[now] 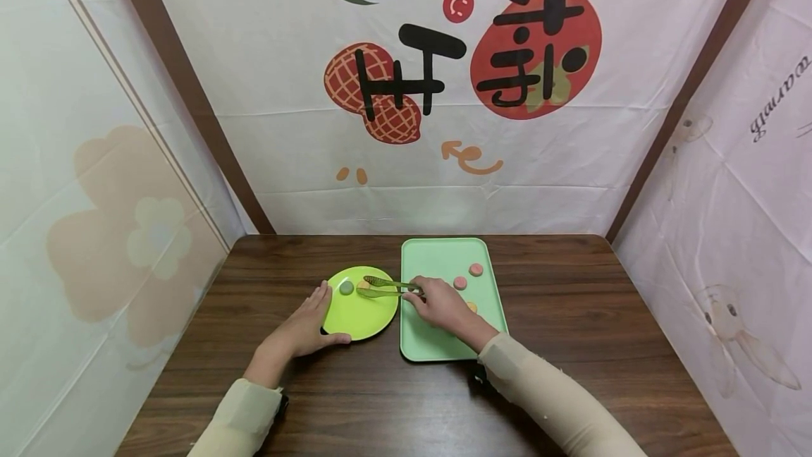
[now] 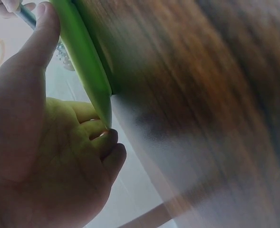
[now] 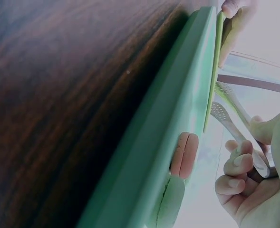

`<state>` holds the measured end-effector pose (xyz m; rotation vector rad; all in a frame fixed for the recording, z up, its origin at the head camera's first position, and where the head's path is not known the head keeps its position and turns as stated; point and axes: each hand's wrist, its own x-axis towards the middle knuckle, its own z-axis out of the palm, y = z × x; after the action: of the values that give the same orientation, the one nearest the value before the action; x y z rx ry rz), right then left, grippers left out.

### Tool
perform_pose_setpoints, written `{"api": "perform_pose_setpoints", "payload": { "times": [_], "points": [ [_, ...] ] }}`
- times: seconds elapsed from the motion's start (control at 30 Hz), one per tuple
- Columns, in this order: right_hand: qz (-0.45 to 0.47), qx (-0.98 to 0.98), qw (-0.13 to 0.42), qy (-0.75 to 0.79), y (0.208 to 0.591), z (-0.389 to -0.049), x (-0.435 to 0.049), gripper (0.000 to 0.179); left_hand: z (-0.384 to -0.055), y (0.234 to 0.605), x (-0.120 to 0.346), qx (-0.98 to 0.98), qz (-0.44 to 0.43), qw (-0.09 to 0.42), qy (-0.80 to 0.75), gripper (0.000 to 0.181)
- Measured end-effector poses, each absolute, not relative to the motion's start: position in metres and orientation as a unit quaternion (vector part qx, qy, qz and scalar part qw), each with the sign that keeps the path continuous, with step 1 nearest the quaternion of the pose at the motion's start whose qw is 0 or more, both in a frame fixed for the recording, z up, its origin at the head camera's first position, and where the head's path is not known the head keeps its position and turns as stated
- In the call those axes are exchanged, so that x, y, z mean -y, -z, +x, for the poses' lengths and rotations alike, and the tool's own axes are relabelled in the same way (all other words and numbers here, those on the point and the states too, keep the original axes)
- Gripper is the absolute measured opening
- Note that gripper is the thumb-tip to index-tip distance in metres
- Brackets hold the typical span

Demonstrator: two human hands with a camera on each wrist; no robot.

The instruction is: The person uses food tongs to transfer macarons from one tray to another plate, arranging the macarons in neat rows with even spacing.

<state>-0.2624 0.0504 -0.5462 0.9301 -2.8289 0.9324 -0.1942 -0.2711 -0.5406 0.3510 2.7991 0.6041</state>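
My right hand [image 1: 444,304] grips green tongs [image 1: 390,285], whose tips reach over the lime-green plate [image 1: 361,323]. Between or under those tips is a yellow macaron [image 1: 364,285], partly covered; whether they squeeze it I cannot tell. A grey-green macaron [image 1: 346,288] lies beside it on the plate. Spread along the plate's left and near rim, my left hand [image 1: 304,326] touches it with extended fingers and thumb. On the mint-green tray [image 1: 421,340] are a pink macaron [image 1: 476,269], another pink macaron [image 1: 459,283] and a yellow macaron [image 1: 471,307]. A green macaron [image 3: 168,202] shows in the right wrist view.
Plate and tray stand side by side on a dark wooden table [image 1: 571,344], the tray to the right. A printed white cloth [image 1: 285,161] hangs behind the table's far edge, and more printed cloth flanks both sides.
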Motion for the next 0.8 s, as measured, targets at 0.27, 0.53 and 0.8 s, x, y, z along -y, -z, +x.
{"api": "perform_pose_setpoints", "payload": {
  "times": [0.27, 0.53, 0.8],
  "points": [
    [0.293, 0.906, 0.01, -0.305, 0.54, -0.259, -0.052, 0.029, -0.195, 0.541, 0.272, -0.962, 0.123, 0.125, -0.207, 0.128],
    [0.273, 0.905, 0.005, -0.327, 0.532, -0.257, -0.064, 0.025, -0.193, 0.539, 0.271, -0.961, 0.125, 0.125, -0.212, 0.128],
    [0.263, 0.908, 0.027, -0.325, 0.527, -0.254, -0.083, 0.023, -0.194, 0.54, 0.27, -0.961, 0.116, 0.131, -0.214, 0.128]
  ]
}}
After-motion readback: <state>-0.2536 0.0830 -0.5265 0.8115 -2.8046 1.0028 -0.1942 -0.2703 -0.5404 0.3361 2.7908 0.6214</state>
